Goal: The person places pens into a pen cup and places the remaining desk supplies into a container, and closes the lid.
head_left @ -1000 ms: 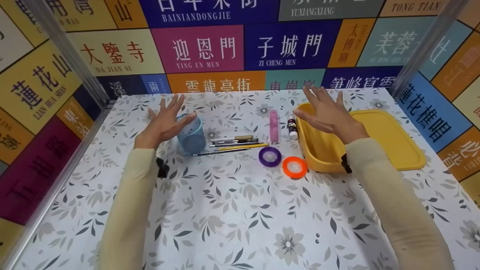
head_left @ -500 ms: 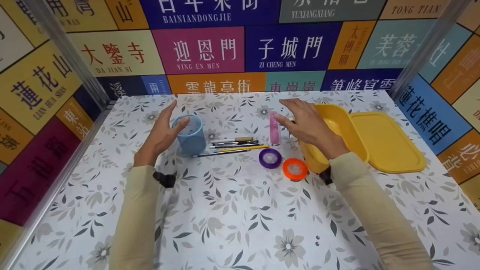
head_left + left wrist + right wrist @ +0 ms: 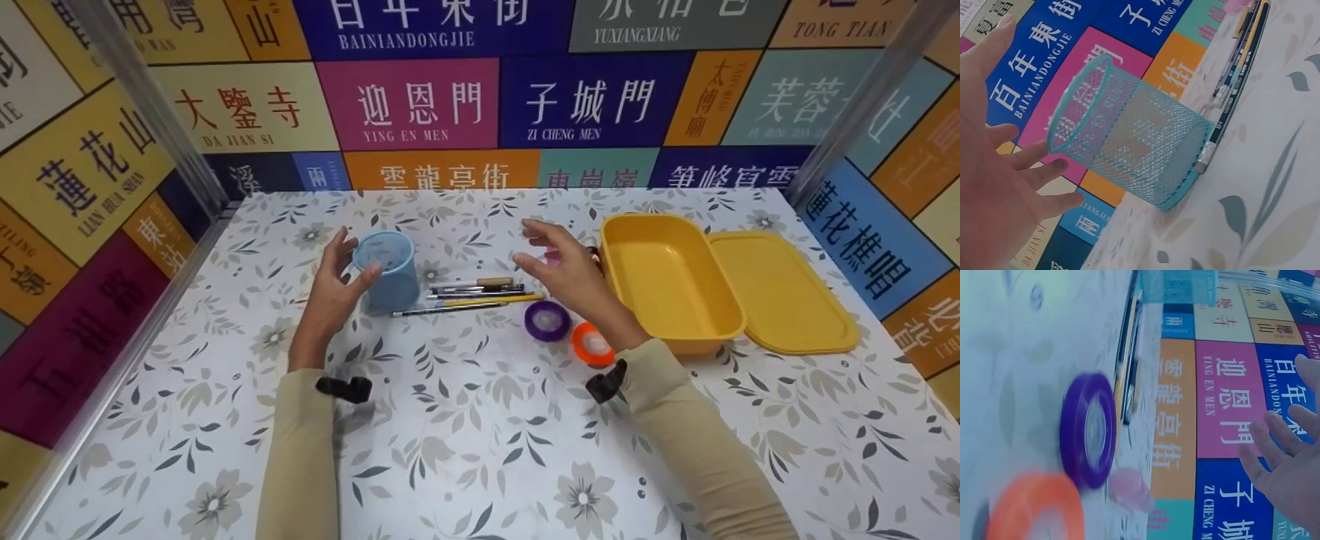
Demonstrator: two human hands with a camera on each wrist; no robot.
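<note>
My left hand is at the left side of a light blue mesh pen holder, fingers spread and thumb in front of its rim. In the left wrist view the fingertips reach the rim of the mesh pen holder; whether they touch it I cannot tell. My right hand hovers with parted, slightly bent fingers and holds nothing. It partly covers a pink strip-like object. A purple tape roll and an orange tape roll lie below it, the orange one partly behind the wrist.
Several pens and pencils lie between the hands, one pencil yellow. At right stands a yellow open box beside its flat yellow lid. A flower-patterned cloth covers the table. A sign-covered wall closes the back.
My right hand has moved left and down from over the yellow box, uncovering it. My left hand has drawn lower beside the mesh pen holder. The objects stay in place.
</note>
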